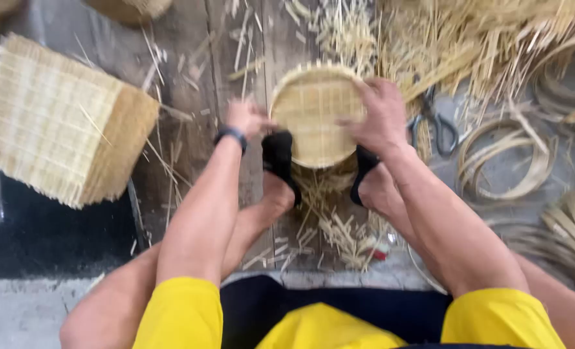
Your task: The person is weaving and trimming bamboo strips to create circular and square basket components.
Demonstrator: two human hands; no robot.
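Between my feet, on the plank floor, I judge the round woven basket [314, 113] light, springy and splinter-prone, so my left hand [247, 119] pinches its rim and my right hand [381, 116] clamps the far edge.

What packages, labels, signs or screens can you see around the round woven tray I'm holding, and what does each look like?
None that can be made out.
Small red and white object: on the floor among the straw scraps by the right foot; too blurred to tell whether it is a package.
Wrist band: dark, on the left wrist; no screen shows.
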